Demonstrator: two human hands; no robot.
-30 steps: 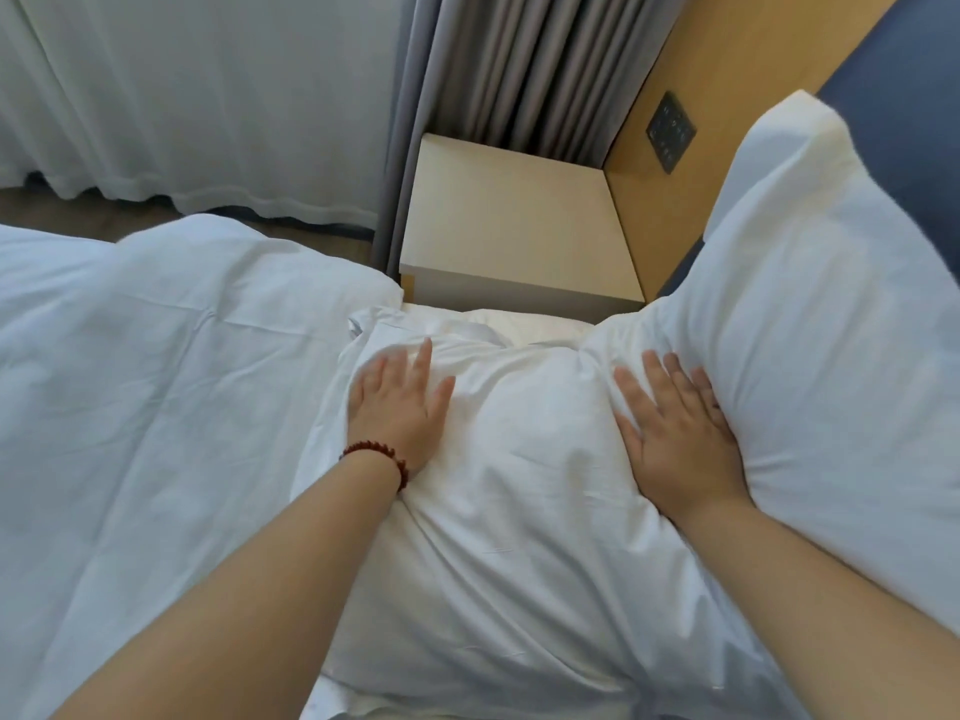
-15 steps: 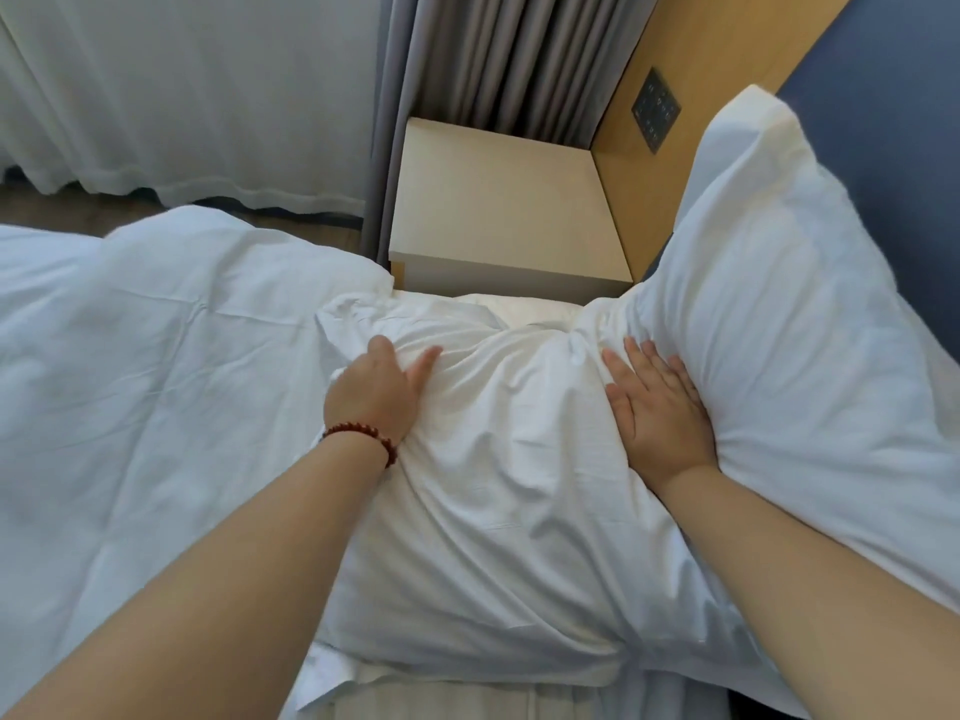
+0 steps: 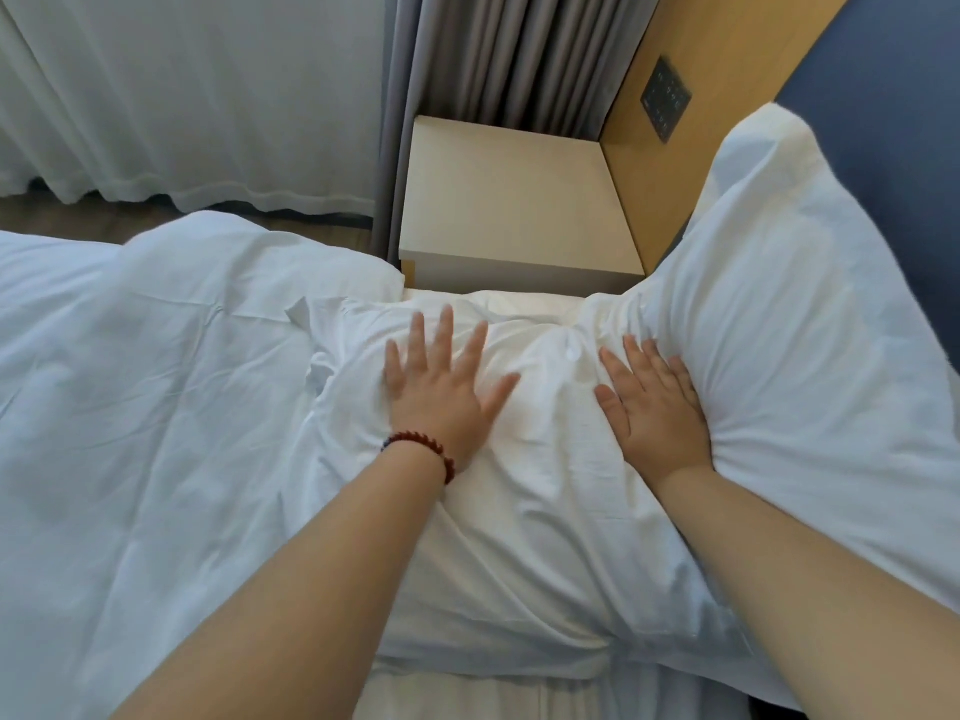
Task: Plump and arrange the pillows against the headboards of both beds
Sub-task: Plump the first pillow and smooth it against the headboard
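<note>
A white pillow [image 3: 530, 517] lies flat on the bed in the middle of the view. A second white pillow [image 3: 810, 356] leans upright against the blue headboard [image 3: 883, 122] at the right. My left hand [image 3: 441, 387], with a red bead bracelet on the wrist, lies flat on the lying pillow, fingers spread and straight. My right hand [image 3: 652, 402] presses flat into the crease where the two pillows meet, fingers straight.
A white duvet [image 3: 156, 397] covers the bed to the left. A beige nightstand [image 3: 514, 200] stands beyond the pillows, beside a wooden wall panel with a dark switch plate [image 3: 666, 98]. Grey and white curtains [image 3: 260, 96] hang behind, above a strip of wooden floor.
My left hand, curled into the pillow's left end half a second ago, has opened and lies flat with spread fingers. My right hand stays pressed at the seam.
</note>
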